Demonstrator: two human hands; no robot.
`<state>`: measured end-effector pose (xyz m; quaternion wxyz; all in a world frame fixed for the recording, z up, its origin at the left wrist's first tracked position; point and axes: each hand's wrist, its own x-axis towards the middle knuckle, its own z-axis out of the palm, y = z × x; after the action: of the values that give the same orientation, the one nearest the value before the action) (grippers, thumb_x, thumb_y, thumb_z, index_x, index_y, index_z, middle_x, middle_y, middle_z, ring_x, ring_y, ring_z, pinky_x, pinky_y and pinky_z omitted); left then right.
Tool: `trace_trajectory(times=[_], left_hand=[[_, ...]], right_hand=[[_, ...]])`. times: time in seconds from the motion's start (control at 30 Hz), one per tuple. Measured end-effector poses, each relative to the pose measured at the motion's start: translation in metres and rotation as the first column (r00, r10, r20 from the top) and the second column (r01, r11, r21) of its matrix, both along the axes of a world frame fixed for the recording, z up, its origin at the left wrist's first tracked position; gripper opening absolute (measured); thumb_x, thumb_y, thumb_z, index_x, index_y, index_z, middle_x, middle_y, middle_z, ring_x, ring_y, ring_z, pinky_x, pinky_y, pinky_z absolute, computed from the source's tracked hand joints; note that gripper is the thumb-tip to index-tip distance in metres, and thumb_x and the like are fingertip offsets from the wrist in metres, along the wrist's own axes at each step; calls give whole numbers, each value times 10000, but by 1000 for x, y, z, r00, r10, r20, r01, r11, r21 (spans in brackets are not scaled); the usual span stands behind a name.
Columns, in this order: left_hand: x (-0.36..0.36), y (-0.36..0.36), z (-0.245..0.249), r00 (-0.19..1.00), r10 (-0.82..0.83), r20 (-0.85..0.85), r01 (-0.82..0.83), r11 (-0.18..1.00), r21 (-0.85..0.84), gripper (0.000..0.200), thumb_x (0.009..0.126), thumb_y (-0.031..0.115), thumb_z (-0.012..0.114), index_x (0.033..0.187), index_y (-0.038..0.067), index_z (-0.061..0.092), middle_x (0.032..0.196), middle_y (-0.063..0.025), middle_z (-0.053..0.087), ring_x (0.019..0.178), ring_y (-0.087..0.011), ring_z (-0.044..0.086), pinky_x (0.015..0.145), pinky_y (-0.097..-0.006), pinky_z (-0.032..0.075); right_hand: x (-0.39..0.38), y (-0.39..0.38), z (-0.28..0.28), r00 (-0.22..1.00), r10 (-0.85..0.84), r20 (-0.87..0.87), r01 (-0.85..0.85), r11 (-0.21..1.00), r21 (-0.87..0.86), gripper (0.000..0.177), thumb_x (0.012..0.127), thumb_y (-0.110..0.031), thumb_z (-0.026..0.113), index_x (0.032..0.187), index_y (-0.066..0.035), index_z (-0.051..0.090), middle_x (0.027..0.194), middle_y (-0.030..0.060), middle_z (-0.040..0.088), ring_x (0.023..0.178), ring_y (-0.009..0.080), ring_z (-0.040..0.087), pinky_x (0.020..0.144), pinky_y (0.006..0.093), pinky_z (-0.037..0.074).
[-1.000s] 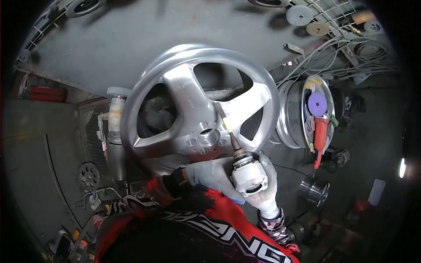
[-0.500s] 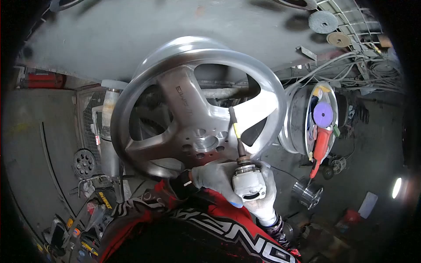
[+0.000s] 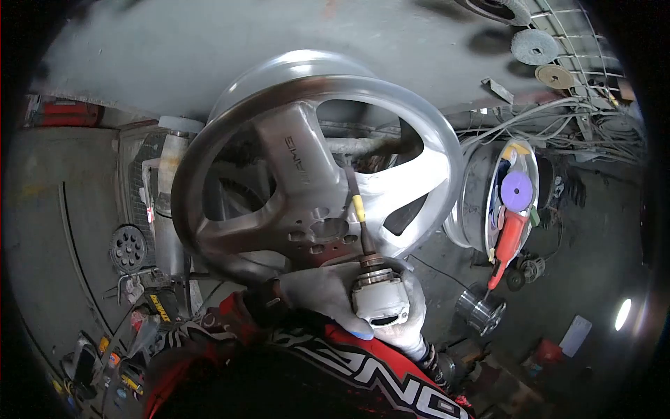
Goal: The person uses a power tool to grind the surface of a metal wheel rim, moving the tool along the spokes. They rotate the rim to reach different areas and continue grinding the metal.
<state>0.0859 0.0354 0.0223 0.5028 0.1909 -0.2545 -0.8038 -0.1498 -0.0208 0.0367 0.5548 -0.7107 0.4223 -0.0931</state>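
A large bare-metal car wheel [image 3: 296, 150] with wide spokes stands tilted in front of me. Both my hands wear grey gloves and are wrapped round the grey housing of a die grinder [image 3: 380, 300]. My left hand [image 3: 324, 293] closes on it from the left, its blue-tipped thumb below the housing. From the right, my right hand [image 3: 413, 314] grips the other side, partly hidden behind the tool. The grinder's long shaft [image 3: 359, 208], with a yellow band, points up across the wheel, its dark tip overlapping the inner end of the right spoke near the hub.
At right, another wheel [image 3: 471, 199] holds a red power tool [image 3: 511, 237] with a purple disc [image 3: 516, 190]. Cables [image 3: 558, 112] and abrasive discs [image 3: 534, 47] line the upper right. A cylindrical metal stand [image 3: 169, 237] rises at left, with tools [image 3: 160, 304] scattered below it.
Both hands and the grinder have shifted left and slightly up. The shaft's tip has moved left along the spoke towards the wheel's centre. My view has shifted a little too.
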Motion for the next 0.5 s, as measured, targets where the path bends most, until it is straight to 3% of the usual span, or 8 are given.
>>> trace_trajectory(times=[0.07, 0.13, 0.23, 0.33, 0.37, 0.43, 0.5], left_hand=[[-5, -5, -4, 999, 31, 39, -29, 998, -55, 977, 684, 187, 941, 1489, 38, 408, 1356, -102, 578, 1259, -231, 552, 1098, -382, 448], [-8, -16, -6, 949, 81, 305, 4, 963, -270, 934, 706, 255, 928, 1468, 26, 437, 1370, -134, 570, 1250, -245, 562, 1101, -392, 446], [-9, -27, 0, 989, -43, 140, 67, 983, -171, 902, 735, 325, 905, 1453, 15, 457, 1361, -153, 568, 1274, -260, 542, 1121, -395, 423], [-15, -22, -12, 971, -10, 238, 61, 976, -207, 905, 732, 319, 908, 1454, 17, 456, 1354, -144, 573, 1275, -262, 538, 1128, -395, 414], [-13, -20, -10, 971, -10, 237, 60, 977, -206, 905, 732, 319, 908, 1454, 17, 456, 1354, -144, 573, 1275, -262, 538, 1128, -395, 414], [-7, -16, -3, 993, -31, 116, 47, 990, -134, 855, 740, 302, 906, 1428, 21, 483, 1346, -135, 575, 1256, -263, 548, 1116, -405, 427], [-3, -13, -1, 989, -25, 147, 49, 985, -163, 826, 740, 276, 907, 1411, 20, 500, 1333, -128, 582, 1234, -257, 560, 1105, -406, 435]], right_hand=[[-4, -3, 2, 1000, 8, 12, -6, 996, -86, 867, 704, -223, 945, 1397, -36, 458, 1264, 273, 597, 1074, 395, 682, 864, 454, 583], [-5, -6, 11, 1000, 12, 22, -8, 985, -174, 860, 712, -215, 943, 1397, -29, 457, 1257, 266, 605, 1074, 377, 686, 873, 447, 582], [-6, -8, 22, 996, -7, -90, -10, 981, -196, 861, 718, -197, 939, 1401, -23, 445, 1241, 253, 617, 1051, 354, 696, 880, 440, 579], [4, -6, 31, 998, -3, 65, 22, 952, -305, 866, 716, -191, 942, 1408, -30, 448, 1267, 254, 602, 1081, 340, 678, 889, 446, 576], [1, -6, 27, 998, -2, 64, 21, 952, -304, 866, 716, -191, 942, 1408, -30, 448, 1267, 254, 602, 1081, 340, 678, 889, 446, 576], [-7, -8, 16, 999, 6, -45, -12, 992, -129, 899, 717, -180, 942, 1444, -47, 428, 1301, 270, 576, 1141, 349, 651, 919, 458, 565], [-2, -7, 20, 999, 2, -32, -3, 999, -33, 930, 715, -178, 944, 1465, -55, 408, 1316, 269, 568, 1157, 352, 643, 930, 463, 560]])
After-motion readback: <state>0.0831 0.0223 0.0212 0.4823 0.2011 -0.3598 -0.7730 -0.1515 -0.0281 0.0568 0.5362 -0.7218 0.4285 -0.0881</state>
